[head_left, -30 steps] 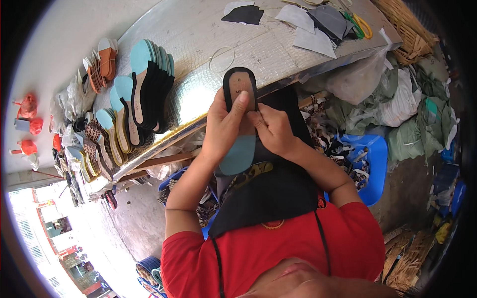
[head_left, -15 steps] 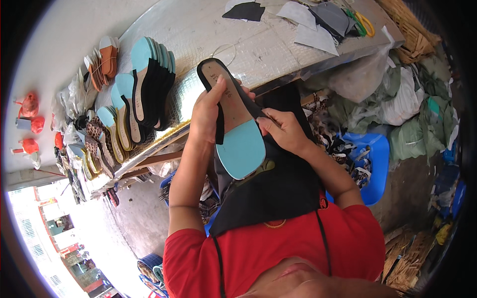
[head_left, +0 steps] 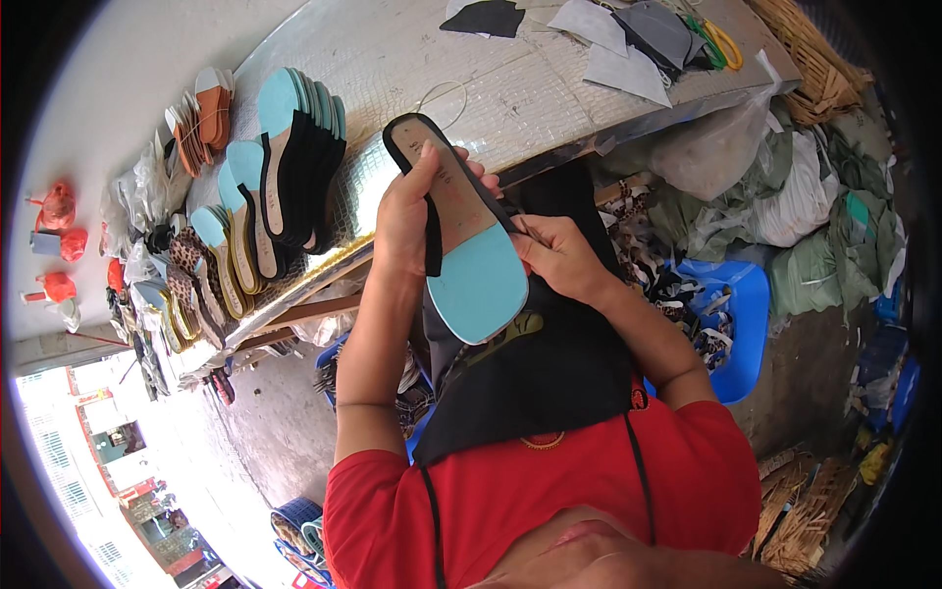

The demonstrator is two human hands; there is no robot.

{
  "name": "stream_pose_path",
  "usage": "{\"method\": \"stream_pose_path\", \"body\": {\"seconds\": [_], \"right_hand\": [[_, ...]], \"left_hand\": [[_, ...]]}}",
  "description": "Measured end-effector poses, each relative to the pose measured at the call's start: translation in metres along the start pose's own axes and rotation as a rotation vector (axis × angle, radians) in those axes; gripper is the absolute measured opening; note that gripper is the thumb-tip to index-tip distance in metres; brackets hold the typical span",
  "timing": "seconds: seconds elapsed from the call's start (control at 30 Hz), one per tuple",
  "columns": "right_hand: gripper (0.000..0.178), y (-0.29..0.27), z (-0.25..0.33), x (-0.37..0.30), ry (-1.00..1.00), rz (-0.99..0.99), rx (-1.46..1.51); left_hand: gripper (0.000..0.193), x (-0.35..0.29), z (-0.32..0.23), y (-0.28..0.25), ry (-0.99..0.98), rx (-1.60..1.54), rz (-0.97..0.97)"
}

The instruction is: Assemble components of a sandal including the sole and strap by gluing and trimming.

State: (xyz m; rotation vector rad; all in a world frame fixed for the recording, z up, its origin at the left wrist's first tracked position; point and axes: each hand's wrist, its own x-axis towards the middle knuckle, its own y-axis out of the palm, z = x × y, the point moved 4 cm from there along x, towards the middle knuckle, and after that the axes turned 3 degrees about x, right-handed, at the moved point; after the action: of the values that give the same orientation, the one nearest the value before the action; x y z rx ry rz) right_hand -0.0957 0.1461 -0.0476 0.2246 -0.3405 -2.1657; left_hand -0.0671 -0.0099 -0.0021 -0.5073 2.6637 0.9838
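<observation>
A shoe insole [head_left: 478, 285], tan board with a light blue end, is held up before my black apron, its blue end toward me. My left hand [head_left: 404, 218] is closed round its middle, thumb on the tan face and fingers behind. A black strip [head_left: 433, 240] borders the tan part along its edges. At the right edge, where tan meets blue, my right hand [head_left: 561, 253] pinches the black strip; its fingertips are partly hidden there.
Stacks of similar insoles [head_left: 299, 182] stand on the silvery table [head_left: 392, 74] at left. Dark and grey cut pieces [head_left: 628, 79] and yellow-handled scissors [head_left: 724, 44] lie at its far right. A blue bin [head_left: 751, 324] with scraps stands right, below green and white sacks [head_left: 785, 216].
The insole has shifted slightly upward and turned a little in my left hand's grip. My right fingers have closed in on the strip at the edge.
</observation>
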Motion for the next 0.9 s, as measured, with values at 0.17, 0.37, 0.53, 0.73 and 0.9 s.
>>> {"method": "stream_pose_path", "body": {"seconds": [0.17,0.37,0.53,0.73,0.9], "right_hand": [[0.028,-0.004,0.000,-0.003,-0.014,0.082,0.026],[0.024,-0.010,-0.001,-0.002,-0.071,-0.056,-0.140],[0.021,-0.006,0.018,-0.005,-0.138,-0.138,-0.349],[0.018,-0.021,0.018,0.006,0.018,-0.023,-0.054],[0.026,-0.074,-0.010,0.024,-0.353,-0.521,-0.422]], "left_hand": [[0.033,-0.001,-0.001,0.002,0.065,0.100,0.025],[0.037,-0.004,0.002,0.004,0.326,0.253,0.012],[0.055,-0.012,0.011,0.004,0.250,0.427,0.151],[0.055,-0.023,0.003,-0.009,0.125,0.153,0.088],[0.032,-0.015,-0.007,-0.021,0.027,-0.280,0.047]]}}
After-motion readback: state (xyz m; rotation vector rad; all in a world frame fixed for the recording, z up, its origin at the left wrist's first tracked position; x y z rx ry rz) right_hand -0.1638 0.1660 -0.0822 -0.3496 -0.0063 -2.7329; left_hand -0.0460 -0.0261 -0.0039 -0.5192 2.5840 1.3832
